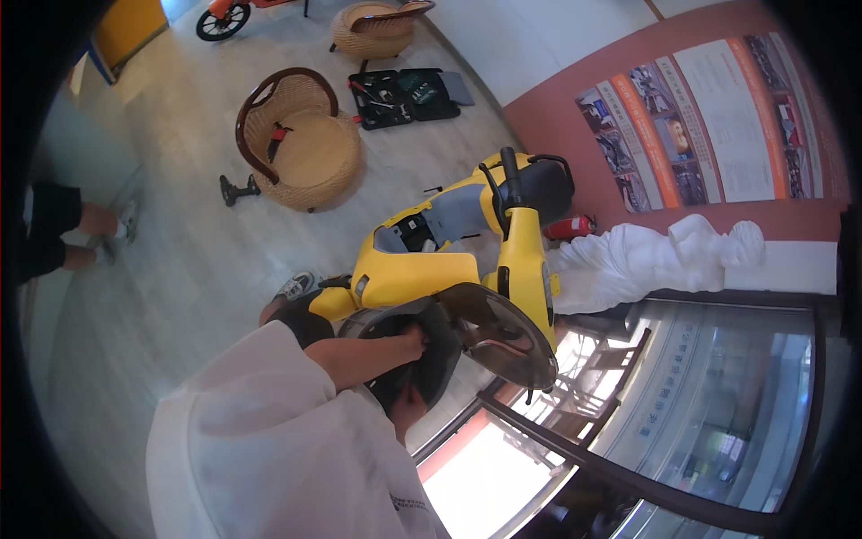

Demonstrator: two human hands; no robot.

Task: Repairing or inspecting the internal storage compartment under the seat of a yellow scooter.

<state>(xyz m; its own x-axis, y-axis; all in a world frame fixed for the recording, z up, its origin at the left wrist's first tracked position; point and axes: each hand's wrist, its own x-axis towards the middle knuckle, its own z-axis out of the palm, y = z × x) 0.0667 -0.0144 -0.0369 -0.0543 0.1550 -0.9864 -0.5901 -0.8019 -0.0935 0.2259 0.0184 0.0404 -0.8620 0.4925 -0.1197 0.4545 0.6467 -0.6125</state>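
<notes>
A yellow scooter (422, 274) stands in front of me, with a black handlebar grip (512, 175) and an open compartment (415, 232) in its body. A smoked, curved clear panel (498, 350) is at its near end, beside a dark concave part (435, 368). My left hand (411, 340) reaches into the dark part, fingers bent in shadow on something I cannot make out. My right hand (408, 402) is lower on the same part, fingers drawn together on a detail too shadowed to name. My white shirt covers the lower left of the view.
Wicker chairs (314, 166) (377, 36), a drill (238, 190), an open tool case (386, 99) and an orange bike (224, 13) are behind. A fire extinguisher (570, 226), white statue (646, 260) and glass panes (709, 386) line the right. Another person's legs (90, 229) are at left.
</notes>
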